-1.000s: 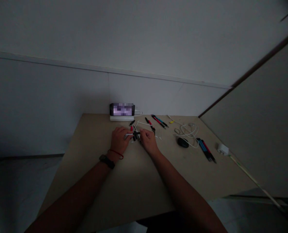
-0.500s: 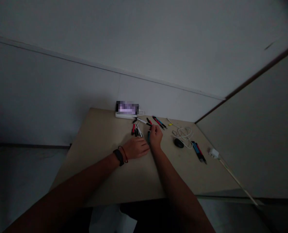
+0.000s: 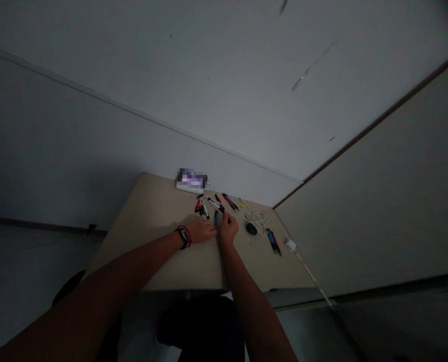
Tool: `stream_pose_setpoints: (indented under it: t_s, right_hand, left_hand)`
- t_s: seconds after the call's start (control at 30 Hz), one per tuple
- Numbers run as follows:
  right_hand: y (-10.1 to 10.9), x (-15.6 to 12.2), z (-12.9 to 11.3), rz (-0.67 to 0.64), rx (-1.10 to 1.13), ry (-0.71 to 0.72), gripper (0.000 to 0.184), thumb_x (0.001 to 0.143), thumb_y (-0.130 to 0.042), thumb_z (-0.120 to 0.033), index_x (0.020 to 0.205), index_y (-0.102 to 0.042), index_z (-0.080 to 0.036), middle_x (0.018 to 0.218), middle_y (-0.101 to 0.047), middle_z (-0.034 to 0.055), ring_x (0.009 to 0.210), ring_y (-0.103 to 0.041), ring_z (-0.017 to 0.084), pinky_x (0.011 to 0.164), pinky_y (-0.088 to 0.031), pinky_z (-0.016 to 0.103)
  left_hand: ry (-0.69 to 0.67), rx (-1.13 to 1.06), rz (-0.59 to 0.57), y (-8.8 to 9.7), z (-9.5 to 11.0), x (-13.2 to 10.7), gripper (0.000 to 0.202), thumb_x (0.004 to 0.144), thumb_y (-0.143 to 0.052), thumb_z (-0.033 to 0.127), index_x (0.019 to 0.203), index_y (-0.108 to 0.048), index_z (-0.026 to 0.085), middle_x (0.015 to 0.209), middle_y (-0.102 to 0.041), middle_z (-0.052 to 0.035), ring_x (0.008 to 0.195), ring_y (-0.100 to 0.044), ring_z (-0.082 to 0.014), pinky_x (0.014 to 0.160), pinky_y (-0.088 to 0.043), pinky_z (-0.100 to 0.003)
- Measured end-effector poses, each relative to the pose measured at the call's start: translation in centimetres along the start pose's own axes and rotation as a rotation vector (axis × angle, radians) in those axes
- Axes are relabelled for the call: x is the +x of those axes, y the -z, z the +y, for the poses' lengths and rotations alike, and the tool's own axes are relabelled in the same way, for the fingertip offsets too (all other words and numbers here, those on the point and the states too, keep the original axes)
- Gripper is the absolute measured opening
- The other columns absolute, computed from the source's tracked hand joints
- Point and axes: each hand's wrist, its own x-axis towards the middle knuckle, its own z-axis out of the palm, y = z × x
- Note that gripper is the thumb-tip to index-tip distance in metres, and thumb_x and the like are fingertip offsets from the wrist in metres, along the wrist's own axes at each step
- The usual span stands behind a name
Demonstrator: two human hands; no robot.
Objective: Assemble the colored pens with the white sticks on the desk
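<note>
My left hand (image 3: 203,231) rests low over the tabletop with its fingers stretched to the right, the tips beside my right wrist; nothing shows in it. My right hand (image 3: 228,230) is closed in a pinch, with a small dark bit at its fingertips that is too dim to name. Just beyond these fingertips lies a white-and-black pen (image 3: 215,204). A short blue piece (image 3: 216,217), perhaps a cap, is on the table between my hands. Left of it sit a white pen (image 3: 206,211) and a red-and-black piece (image 3: 198,205), loosely heaped with other dark pieces.
At the table's (image 3: 152,211) back stands a phone (image 3: 192,178) with a blurred screen on a white base. Red and blue pens (image 3: 230,201) lie near the wall. To the right are a black mouse (image 3: 251,229), a coiled white cable (image 3: 259,218), more pens (image 3: 273,242) and a white plug (image 3: 290,245).
The view has shifted, so the table appears smaller and further left. My right hand has drawn back slightly from the white-and-black pen, and the blue piece shows more fully.
</note>
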Motion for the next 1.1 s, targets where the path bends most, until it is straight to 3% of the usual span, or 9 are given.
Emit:
stream_pose_setpoints:
  t_s: [0.3,0.5,0.73,0.87,1.1]
  right_hand:
    - [0.9,-1.8,-0.4,-0.066,-0.097,0.04,0.054,0.091,-0.041,-0.052,0.092,-0.074,-0.009,0.09,-0.073,0.0171,0.081,-0.062,0.024,0.076,-0.045,0.032]
    - [1.6,-2.8,-1.1,-0.105,-0.103,0.059,0.05,0.09,-0.047,-0.054,0.085,-0.072,-0.011,0.087,-0.073,0.0142,0.08,-0.063,0.022,0.077,-0.045,0.031]
    - [3.3,-5.0,-2.5,-0.179,-0.195,0.128,0.055,0.098,-0.034,-0.052,0.083,-0.069,-0.013,0.084,-0.071,0.0165,0.077,-0.063,0.023,0.071,-0.042,0.03]
    - [4.5,-6.7,-3.2,-0.198,-0.22,0.175,0.05,0.098,-0.036,-0.049,0.083,-0.069,-0.014,0.089,-0.07,0.0187,0.089,-0.063,0.027,0.079,-0.042,0.034]
    - [6.4,-9.4,-3.5,-0.255,-0.292,0.249,0.036,0.095,-0.048,-0.043,0.103,-0.069,-0.015,0.113,-0.064,0.0184,0.112,-0.055,0.031,0.096,-0.039,0.04]
  left_hand:
    - [0.104,-0.028,-0.007,0.9,0.6,-1.7,0.016,0.091,-0.057,0.013,0.081,-0.069,0.017,0.082,-0.07,-0.0104,0.087,-0.064,-0.0222,0.073,-0.045,-0.032]
    - [0.197,-0.024,-0.057,2.0,1.3,-3.1,0.015,0.091,-0.056,0.012,0.084,-0.069,0.017,0.087,-0.072,-0.0095,0.09,-0.065,-0.0211,0.076,-0.044,-0.031]
    - [0.305,0.026,-0.075,3.1,2.1,-4.9,0.018,0.092,-0.052,0.013,0.086,-0.069,0.017,0.089,-0.072,-0.0105,0.091,-0.065,-0.0218,0.078,-0.045,-0.032]
    - [0.366,0.048,-0.065,4.0,2.6,-6.3,0.019,0.093,-0.051,0.015,0.087,-0.069,0.017,0.09,-0.072,-0.0114,0.089,-0.065,-0.0217,0.08,-0.046,-0.033]
    - [0.477,0.087,-0.081,5.4,3.3,-8.5,0.017,0.094,-0.05,0.018,0.09,-0.067,0.016,0.094,-0.07,-0.012,0.092,-0.062,-0.0222,0.078,-0.044,-0.032]
